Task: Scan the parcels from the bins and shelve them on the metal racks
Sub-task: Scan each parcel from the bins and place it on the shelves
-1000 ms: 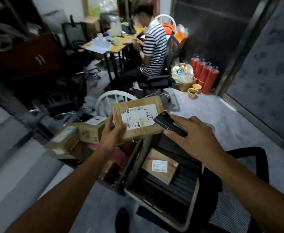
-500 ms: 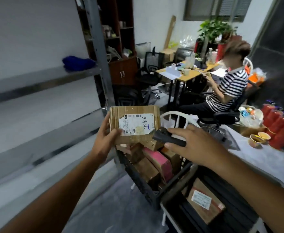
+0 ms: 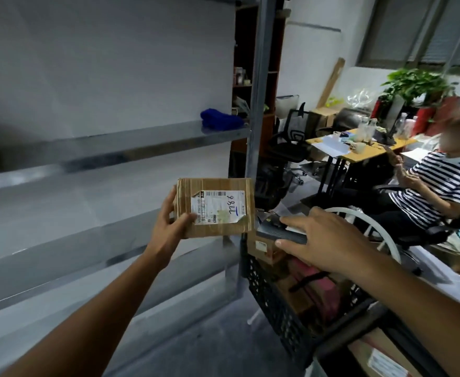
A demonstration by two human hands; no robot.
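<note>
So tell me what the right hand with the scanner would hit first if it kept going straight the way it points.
Probably the cardboard parcel in the left hand. The right hand aims the scanner leftward at the parcel's right edge, with only a small gap showing between them. Depth is unclear, so it might pass in front instead.

A brown cardboard parcel [image 3: 215, 208] bears a white label [image 3: 218, 207] with blue handwriting, beside grey metal racks [image 3: 114, 142] holding a blue cloth [image 3: 220, 122], a black lattice bin [image 3: 278, 308], and a navy-and-white striped shirt [image 3: 441, 180].
</note>
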